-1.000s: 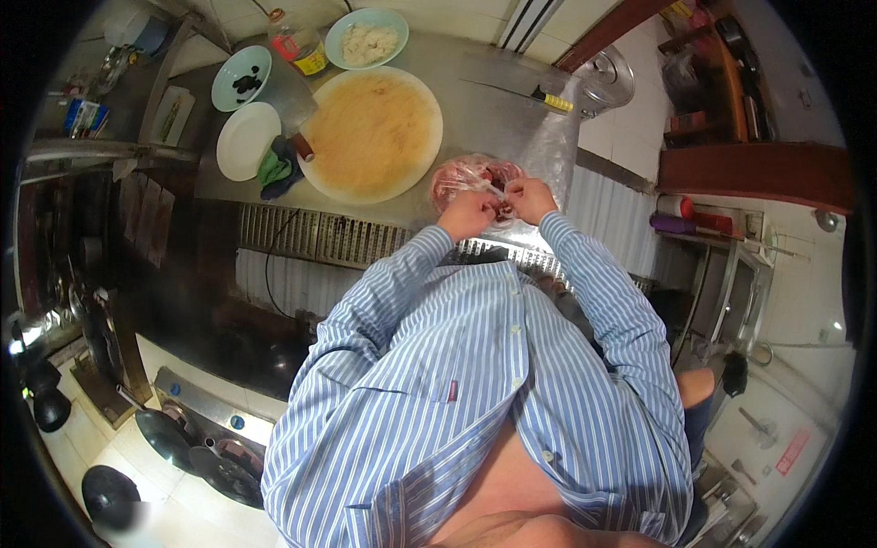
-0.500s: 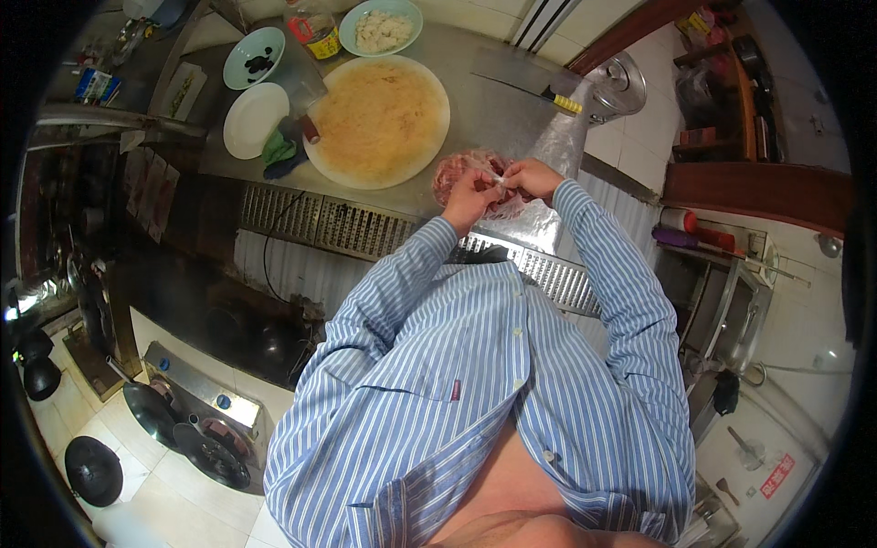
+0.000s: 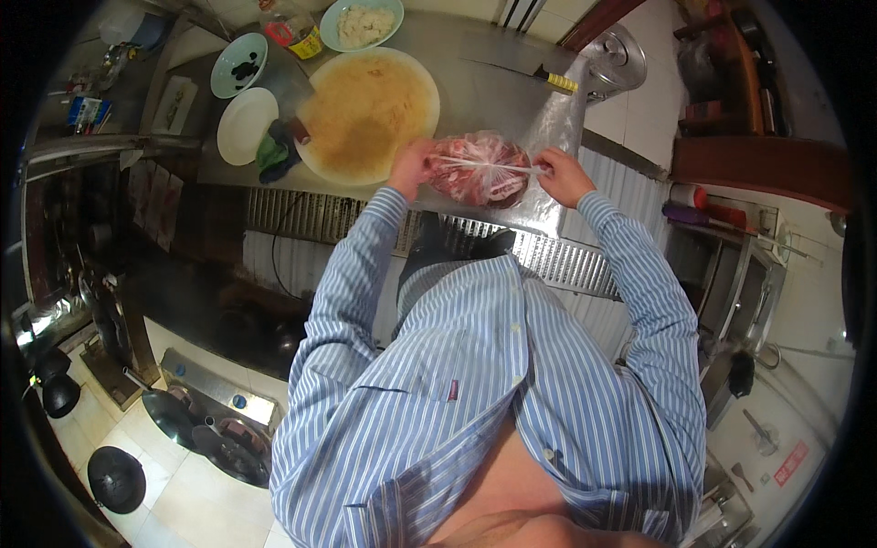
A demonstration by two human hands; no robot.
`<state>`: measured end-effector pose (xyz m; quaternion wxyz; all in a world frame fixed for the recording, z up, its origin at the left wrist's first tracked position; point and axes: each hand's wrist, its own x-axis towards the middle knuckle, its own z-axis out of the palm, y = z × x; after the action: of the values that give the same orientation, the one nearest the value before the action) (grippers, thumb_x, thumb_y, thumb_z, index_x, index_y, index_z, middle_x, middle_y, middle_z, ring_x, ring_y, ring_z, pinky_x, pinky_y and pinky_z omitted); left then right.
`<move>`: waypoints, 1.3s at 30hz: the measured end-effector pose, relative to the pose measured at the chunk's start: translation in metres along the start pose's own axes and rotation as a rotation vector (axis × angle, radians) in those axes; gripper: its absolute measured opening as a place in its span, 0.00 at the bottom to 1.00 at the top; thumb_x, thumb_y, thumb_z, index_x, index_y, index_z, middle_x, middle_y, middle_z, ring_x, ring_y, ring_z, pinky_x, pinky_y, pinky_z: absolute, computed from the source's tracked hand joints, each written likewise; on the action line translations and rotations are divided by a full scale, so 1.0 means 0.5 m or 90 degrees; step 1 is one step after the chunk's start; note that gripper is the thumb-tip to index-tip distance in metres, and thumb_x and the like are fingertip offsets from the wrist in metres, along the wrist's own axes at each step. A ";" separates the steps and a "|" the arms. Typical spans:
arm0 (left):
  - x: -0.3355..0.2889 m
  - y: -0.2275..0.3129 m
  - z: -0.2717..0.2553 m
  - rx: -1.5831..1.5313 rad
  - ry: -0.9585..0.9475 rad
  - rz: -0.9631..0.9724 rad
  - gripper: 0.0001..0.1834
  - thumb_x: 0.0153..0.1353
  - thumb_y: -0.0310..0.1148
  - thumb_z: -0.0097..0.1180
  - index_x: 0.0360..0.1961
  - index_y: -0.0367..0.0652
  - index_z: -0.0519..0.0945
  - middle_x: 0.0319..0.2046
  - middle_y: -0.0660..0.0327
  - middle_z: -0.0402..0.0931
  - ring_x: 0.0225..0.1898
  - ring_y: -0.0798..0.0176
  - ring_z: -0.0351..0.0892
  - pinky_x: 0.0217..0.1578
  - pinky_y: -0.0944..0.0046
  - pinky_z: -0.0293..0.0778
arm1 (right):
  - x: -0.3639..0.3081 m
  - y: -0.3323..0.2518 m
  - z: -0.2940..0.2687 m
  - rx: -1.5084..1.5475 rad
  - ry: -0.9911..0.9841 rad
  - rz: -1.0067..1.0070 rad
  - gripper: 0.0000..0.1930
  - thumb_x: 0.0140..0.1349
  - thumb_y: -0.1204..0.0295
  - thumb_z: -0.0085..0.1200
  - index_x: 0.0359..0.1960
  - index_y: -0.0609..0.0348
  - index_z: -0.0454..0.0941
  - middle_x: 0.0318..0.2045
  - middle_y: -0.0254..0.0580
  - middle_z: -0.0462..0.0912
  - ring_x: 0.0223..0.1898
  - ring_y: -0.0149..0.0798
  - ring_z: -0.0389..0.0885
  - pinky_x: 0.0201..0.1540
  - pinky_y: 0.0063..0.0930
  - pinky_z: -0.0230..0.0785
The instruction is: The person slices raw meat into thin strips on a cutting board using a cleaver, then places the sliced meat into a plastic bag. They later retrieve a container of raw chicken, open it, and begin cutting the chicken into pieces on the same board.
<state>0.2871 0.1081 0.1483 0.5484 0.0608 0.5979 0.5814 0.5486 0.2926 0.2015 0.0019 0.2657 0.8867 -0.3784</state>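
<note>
Clear plastic bag of raw red meat (image 3: 481, 170) lies upper centre on the steel worktop (image 3: 493, 87), beside a round wooden board (image 3: 365, 114). Left hand (image 3: 411, 167) and right hand (image 3: 559, 175), together moments ago, now pinch its stretched-out ties apart, fingers closed.

Meat bag (image 3: 480, 169) right of cutting board (image 3: 365, 114)

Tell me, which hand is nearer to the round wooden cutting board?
The left hand. It is at the near right edge of the round cutting board, holding one side of the bag of raw meat. The right hand is on the bag's far side, away from the board.
</note>
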 end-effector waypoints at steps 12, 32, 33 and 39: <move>-0.008 -0.006 0.002 0.060 -0.135 0.102 0.11 0.66 0.29 0.50 0.45 0.39 0.80 0.38 0.61 0.82 0.38 0.65 0.80 0.43 0.65 0.77 | 0.028 0.019 0.121 0.045 -0.129 0.195 0.13 0.66 0.66 0.59 0.46 0.61 0.86 0.27 0.47 0.83 0.38 0.50 0.85 0.49 0.42 0.77; -0.128 0.058 0.182 0.026 -0.336 0.230 0.16 0.63 0.24 0.55 0.52 0.37 0.79 0.47 0.61 0.81 0.53 0.66 0.79 0.60 0.63 0.71 | 0.076 0.050 0.083 0.323 -0.089 -0.125 0.14 0.70 0.77 0.53 0.54 0.57 0.84 0.50 0.42 0.87 0.48 0.36 0.82 0.56 0.29 0.74; -0.122 0.062 0.178 -0.002 -0.332 0.220 0.16 0.63 0.24 0.55 0.52 0.37 0.79 0.47 0.61 0.81 0.53 0.65 0.79 0.60 0.63 0.71 | 0.075 0.054 0.080 0.343 -0.113 -0.079 0.13 0.70 0.77 0.53 0.53 0.57 0.84 0.51 0.44 0.87 0.48 0.37 0.83 0.57 0.30 0.73; -0.025 0.045 0.179 0.187 -0.282 0.252 0.12 0.63 0.24 0.56 0.48 0.39 0.81 0.44 0.62 0.84 0.50 0.65 0.82 0.55 0.62 0.75 | 0.055 0.080 0.186 0.039 0.131 0.074 0.13 0.66 0.71 0.55 0.49 0.59 0.84 0.44 0.62 0.85 0.46 0.58 0.85 0.50 0.42 0.78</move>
<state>0.3441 0.1626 0.1976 0.5267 0.3794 0.5178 0.5572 0.5256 0.2662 0.1026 -0.0757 0.3538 0.8533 -0.3755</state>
